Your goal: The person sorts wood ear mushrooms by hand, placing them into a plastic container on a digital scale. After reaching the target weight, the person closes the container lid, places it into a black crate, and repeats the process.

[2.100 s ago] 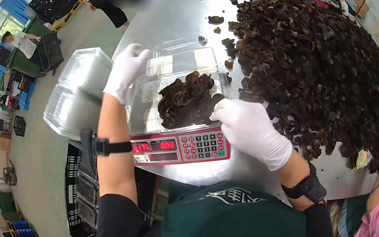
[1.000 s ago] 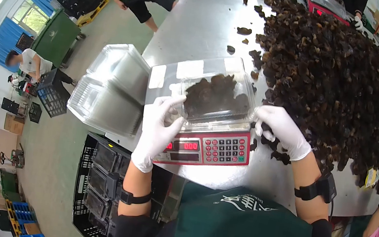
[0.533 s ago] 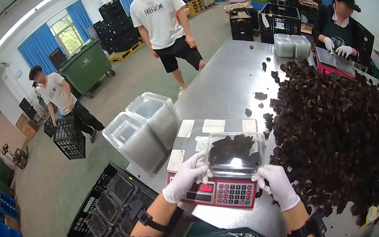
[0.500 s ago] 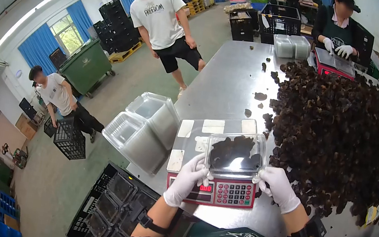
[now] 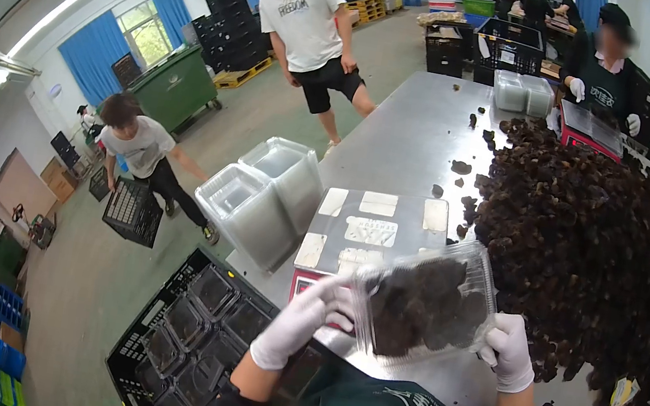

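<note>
A closed clear plastic box (image 5: 424,304) with dark wood ear mushrooms inside is held tilted in front of the red scale (image 5: 300,280). My right hand (image 5: 510,351), in a white glove, grips the box's right edge. At its left edge is my left hand (image 5: 302,323), also gloved, with fingers bent against the side and partly blurred. The scale's pale metal top (image 5: 333,230), with white stickers on it, shows behind the box. The box hides most of the scale's keypad.
A large heap of wood ear mushrooms (image 5: 581,252) covers the right of the metal table (image 5: 404,131). Stacked clear containers (image 5: 256,209) stand at its left edge. Below left, a black crate (image 5: 141,344) holds filled boxes. A co-worker (image 5: 604,77) sits across; two people stand left.
The box has come off the scale toward me and tilted, my hands moving with it. The view has shifted. The co-worker's hands have moved apart, and the person with the crate has bent down.
</note>
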